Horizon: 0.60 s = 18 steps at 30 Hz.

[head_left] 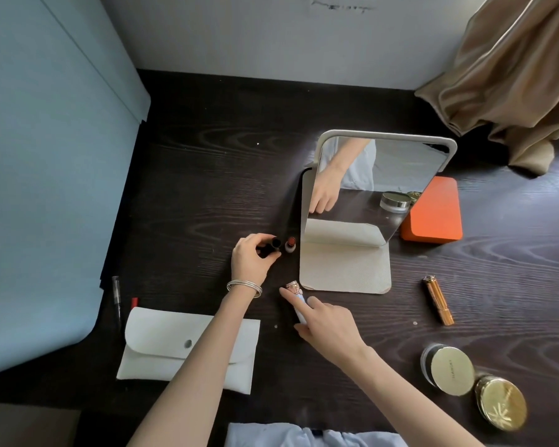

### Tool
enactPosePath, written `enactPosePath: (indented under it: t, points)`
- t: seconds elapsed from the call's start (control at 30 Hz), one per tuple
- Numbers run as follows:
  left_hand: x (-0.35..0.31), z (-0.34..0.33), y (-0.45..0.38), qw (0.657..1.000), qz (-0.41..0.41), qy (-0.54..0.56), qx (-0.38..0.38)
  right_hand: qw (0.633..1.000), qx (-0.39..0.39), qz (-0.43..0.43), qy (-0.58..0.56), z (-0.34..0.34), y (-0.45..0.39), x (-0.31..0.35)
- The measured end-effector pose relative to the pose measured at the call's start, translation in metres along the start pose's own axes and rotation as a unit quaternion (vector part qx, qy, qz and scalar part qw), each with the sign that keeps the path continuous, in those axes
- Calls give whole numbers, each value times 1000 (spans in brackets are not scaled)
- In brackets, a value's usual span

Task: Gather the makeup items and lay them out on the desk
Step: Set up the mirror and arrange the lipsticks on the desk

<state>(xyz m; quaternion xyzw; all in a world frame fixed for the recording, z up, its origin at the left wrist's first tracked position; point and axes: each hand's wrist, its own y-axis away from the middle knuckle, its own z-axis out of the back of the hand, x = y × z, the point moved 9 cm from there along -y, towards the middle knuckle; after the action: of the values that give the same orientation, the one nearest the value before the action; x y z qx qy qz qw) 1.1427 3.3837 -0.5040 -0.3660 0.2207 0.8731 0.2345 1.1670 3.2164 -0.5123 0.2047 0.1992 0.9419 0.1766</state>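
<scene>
Dark wood-grain desk [207, 195] fills the view, bordered by a pale blue panel [46, 188] on the left, a white wall behind and a tan curtain [513, 75] at the far right. At centre stands a tilted mirror [378, 175] on a cream folding stand [346, 269], its glass reflecting a hand and a jar. Just left of the stand, the person's left hand [252, 259], silver bangles [244, 287] at the wrist, curls its fingers around a black lipstick cap [271, 246]. Beside it an uncapped lipstick [290, 244] stands upright, its reddish-brown bullet exposed above a pale base. The right hand [329, 327] holds a pale blue tube with a rose-gold top [296, 296] near the stand's front corner, index finger stretched along it and the other fingers curled around it. A slim gold lipstick [439, 300] lies on its side to the right of the stand. Near the desk's front right sit a round jar with a gold lid [447, 369] and, just beside it, a shiny gold compact [501, 403]. An orange case [433, 211] rests behind the mirror. A white snap-button pouch [162, 343] lies flat at front left, partly under the left forearm, with a clear pen [117, 298] near it.
</scene>
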Motion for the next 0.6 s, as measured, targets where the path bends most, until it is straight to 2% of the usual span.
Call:
enactPosePath:
  t: [0.27,0.4,0.5,0.53,0.6]
  points:
    - [3,-1,-1,1000,7,-11,0,1000,-23,-11,7,6,-2,-4]
    - [8,6,4,999,41,22,-15,998,-55,-27,-6,12,-1,-7]
    - [12,26,25,995,63,33,-71,987,-68,-67,-130,17,7,-20]
    - [7,28,35,997,38,17,-68,975,-54,-78,-199,15,11,-24]
    - [-11,18,58,998,-49,-36,-3,937,-40,-83,-338,16,18,-29]
